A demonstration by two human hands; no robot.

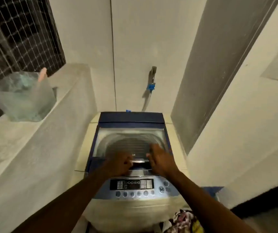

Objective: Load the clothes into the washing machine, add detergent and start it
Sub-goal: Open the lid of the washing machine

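A top-loading washing machine (131,204) stands in front of me, cream with a blue top. Its see-through lid (131,140) is down, and the steel drum shows through it. My left hand (119,163) has its fingers curled on the left end of the lid handle (140,161) at the lid's front edge. My right hand (160,160) hovers over the right end of the handle with fingers stretched out and apart, holding nothing. The control panel (131,184) with its display and round buttons lies just below my wrists. A heap of colourful clothes (183,221) sits at the bottom, in front of the machine.
A concrete ledge (34,132) runs along the left with a clear plastic bag (22,96) on it, below a netted window (17,31). A tap with a blue fitting (152,81) is on the wall behind the machine. A wall (235,132) closes the right side.
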